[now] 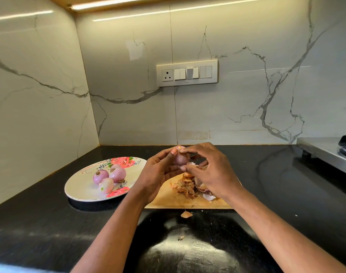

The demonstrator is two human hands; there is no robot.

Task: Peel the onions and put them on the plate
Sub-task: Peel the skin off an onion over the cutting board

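A small pink onion [180, 157] is held up above the wooden cutting board [168, 200]. My left hand [158, 170] grips it from the left, fingers curled round it. My right hand [207, 168] pinches at the onion's top and near side, with a pale scrap of skin by its fingertips. Several peeled pink onions [109, 177] lie together on the floral plate [79, 192], which sits left of the board. A heap of dry onion skins [189, 187] lies on the board under my right hand.
The black countertop [49, 223] meets marble walls at the back and left. A loose skin flake [186, 214] lies just in front of the board. A steel stove edge [326, 152] stands at the far right. A switch panel [187, 72] is on the back wall.
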